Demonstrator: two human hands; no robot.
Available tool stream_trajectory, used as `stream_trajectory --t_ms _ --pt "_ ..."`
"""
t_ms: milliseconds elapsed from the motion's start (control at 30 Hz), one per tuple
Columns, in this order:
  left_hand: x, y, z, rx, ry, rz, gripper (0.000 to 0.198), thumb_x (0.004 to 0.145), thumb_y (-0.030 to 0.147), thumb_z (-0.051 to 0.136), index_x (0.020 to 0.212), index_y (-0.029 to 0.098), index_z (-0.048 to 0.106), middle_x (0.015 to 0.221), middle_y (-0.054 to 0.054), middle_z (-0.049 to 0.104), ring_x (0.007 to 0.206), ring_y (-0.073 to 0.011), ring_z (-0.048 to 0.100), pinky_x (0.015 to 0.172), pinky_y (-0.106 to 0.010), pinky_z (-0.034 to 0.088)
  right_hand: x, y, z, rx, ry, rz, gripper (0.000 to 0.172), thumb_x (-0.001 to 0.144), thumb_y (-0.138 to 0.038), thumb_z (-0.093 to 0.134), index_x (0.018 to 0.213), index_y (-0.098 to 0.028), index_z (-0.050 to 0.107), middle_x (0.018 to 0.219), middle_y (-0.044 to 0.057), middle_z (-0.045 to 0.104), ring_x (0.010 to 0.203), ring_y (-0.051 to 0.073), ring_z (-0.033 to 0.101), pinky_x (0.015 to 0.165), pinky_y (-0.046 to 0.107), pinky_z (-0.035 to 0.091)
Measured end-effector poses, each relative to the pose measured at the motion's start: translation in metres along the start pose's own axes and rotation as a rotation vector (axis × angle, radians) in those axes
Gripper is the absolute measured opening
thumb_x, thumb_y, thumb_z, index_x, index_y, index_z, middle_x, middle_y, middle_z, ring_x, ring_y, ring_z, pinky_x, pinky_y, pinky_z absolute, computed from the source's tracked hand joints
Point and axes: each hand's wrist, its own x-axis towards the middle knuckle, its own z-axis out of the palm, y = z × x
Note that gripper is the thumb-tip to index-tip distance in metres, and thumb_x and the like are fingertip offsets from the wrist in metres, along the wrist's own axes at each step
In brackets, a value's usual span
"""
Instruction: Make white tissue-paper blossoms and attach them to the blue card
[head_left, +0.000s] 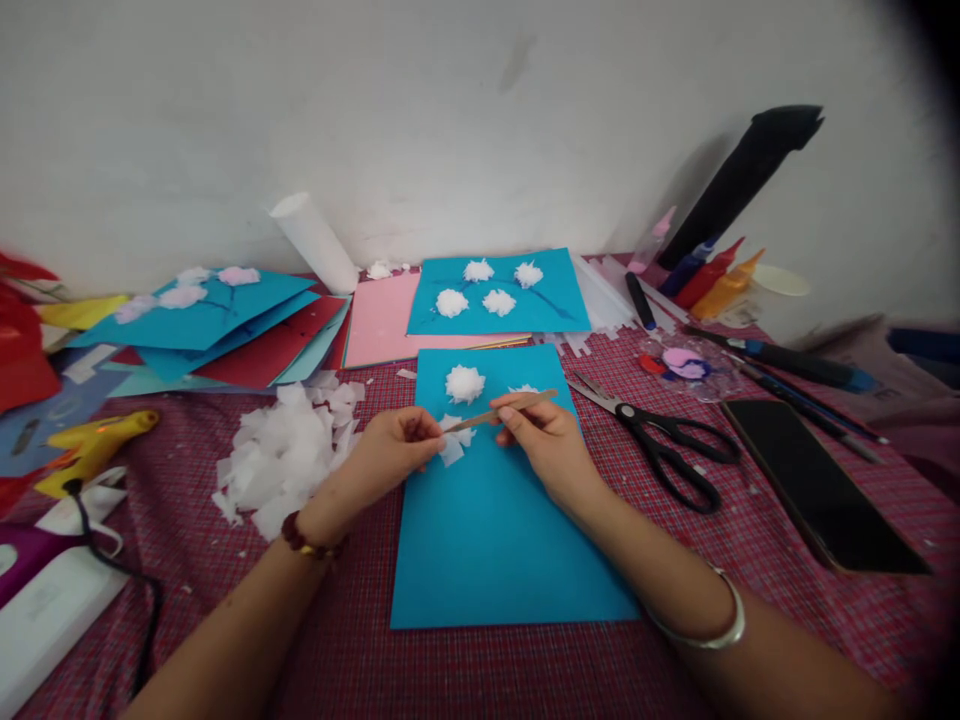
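Note:
A thin flat wooden stick (480, 417) slants over a blue sheet of card (510, 540). My right hand (544, 445) pinches it toward its right part. At the stick's left end, my left hand (401, 442) is closed, thumb and fingertips meeting on it. Thin white tissue paper pieces (454, 448) show just beneath that end, close to the left fingertips; whether they touch the fingers I cannot tell. On the card's upper part sits a fluffy white tissue puff (465, 384). A second puff (523, 389) is mostly hidden behind my right hand.
Left of the card lies a heap of cut white tissue (289, 450), with a yellow glue gun (97, 450) farther left. Black-handled scissors (660, 430) and a phone (821, 485) lie at right. Behind stands a finished-looking blue card (499, 295) with several puffs.

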Motion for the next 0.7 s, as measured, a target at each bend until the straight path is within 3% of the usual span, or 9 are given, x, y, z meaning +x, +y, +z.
stream_trajectory --t_ms 167,367,700 --pt "0.004 -0.001 0.010 0.082 0.099 -0.002 0.015 0.070 0.030 0.060 0.069 0.017 0.055 0.056 0.004 0.053 0.047 -0.0097 0.049 0.044 -0.021 0.039 -0.007 -0.011 0.001 0.003 0.040 -0.098 0.015 0.083 -0.032 0.061 0.087 -0.019 0.066 0.075 0.001 0.064 0.059 0.013 0.060 0.056 0.026 0.047" --pt "0.007 -0.001 0.011 0.080 0.151 0.017 0.014 0.071 0.029 0.059 0.068 0.016 0.055 0.056 0.004 0.055 0.046 -0.0095 0.050 0.045 -0.021 0.040 -0.016 -0.016 0.005 -0.167 -0.056 -0.188 0.014 0.087 -0.029 0.054 0.091 -0.019 0.063 0.069 0.000 0.059 0.062 0.015 0.058 0.054 0.026 0.044" --pt "0.009 -0.005 0.013 0.067 0.185 0.041 0.013 0.071 0.028 0.060 0.068 0.017 0.056 0.056 0.004 0.056 0.047 -0.0101 0.052 0.044 -0.021 0.041 -0.016 -0.017 0.004 -0.342 -0.090 -0.297 0.013 0.089 -0.022 0.051 0.090 -0.019 0.063 0.087 0.004 0.064 0.068 0.014 0.060 0.061 0.027 0.047"
